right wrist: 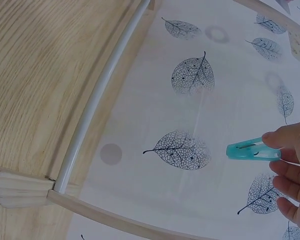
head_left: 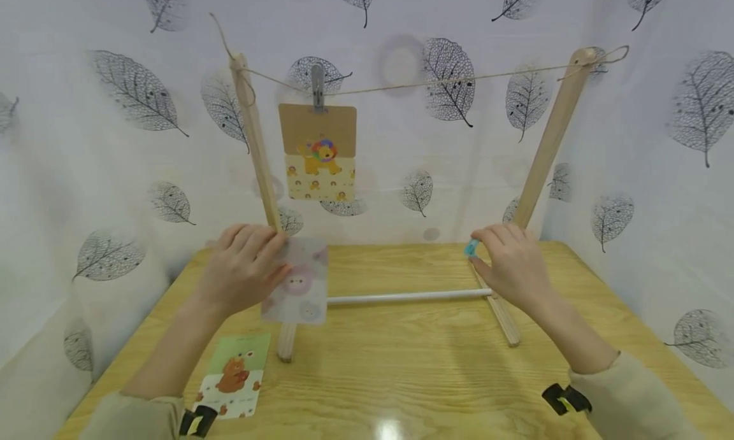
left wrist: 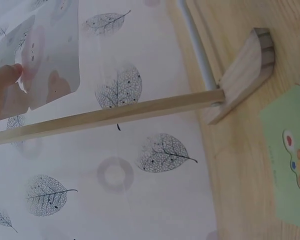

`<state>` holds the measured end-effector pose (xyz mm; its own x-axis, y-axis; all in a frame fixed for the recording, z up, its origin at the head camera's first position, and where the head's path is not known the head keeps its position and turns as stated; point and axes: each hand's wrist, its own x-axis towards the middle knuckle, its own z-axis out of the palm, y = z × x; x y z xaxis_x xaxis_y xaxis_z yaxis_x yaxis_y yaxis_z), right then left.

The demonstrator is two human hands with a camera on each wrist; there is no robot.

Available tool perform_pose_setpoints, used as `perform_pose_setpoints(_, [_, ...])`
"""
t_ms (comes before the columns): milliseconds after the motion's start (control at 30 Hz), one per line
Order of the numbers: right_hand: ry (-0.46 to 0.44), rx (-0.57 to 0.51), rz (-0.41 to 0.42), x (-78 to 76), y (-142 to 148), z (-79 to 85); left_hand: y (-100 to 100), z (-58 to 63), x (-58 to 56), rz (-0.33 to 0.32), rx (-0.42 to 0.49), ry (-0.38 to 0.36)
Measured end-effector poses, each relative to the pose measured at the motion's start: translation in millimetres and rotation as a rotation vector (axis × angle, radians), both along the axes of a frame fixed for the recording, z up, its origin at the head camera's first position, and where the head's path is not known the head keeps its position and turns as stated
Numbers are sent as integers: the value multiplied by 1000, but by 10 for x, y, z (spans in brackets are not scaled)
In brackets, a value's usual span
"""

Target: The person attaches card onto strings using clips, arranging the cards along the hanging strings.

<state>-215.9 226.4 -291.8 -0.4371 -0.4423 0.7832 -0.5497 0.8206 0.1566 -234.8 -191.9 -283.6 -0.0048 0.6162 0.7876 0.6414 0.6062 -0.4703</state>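
Observation:
My left hand [head_left: 243, 271] pinches a pale pinkish-grey card [head_left: 304, 293] with a round pink character on it, held in front of the rack's left post. In the left wrist view only a thumb and part of the hand show beside that card [left wrist: 55, 65]. My right hand [head_left: 516, 265] pinches a turquoise clothespin [right wrist: 252, 150] near the right post. A grey clothespin [head_left: 318, 86] on the twine [head_left: 436, 82] holds up a brown and yellow lion card [head_left: 321, 153]. On the table lies a green and white bear card [head_left: 236, 376].
The twine runs between two wooden posts [head_left: 553, 141], knotted at each top. A white rod [head_left: 407, 297] joins the wooden feet [head_left: 504, 319] low over the table [head_left: 401, 357]. Behind stands a pale curtain [head_left: 378, 153] with leaf prints.

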Motion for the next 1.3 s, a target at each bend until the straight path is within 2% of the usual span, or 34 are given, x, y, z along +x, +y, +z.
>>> perform_pose_setpoints(800, [-7, -22, 33, -62, 41, 130, 350, 212, -48, 13, 0, 31])
perform_pose_setpoints(1300, [-19, -59, 54, -95, 0, 129, 503, 271, -76, 25, -38, 24])
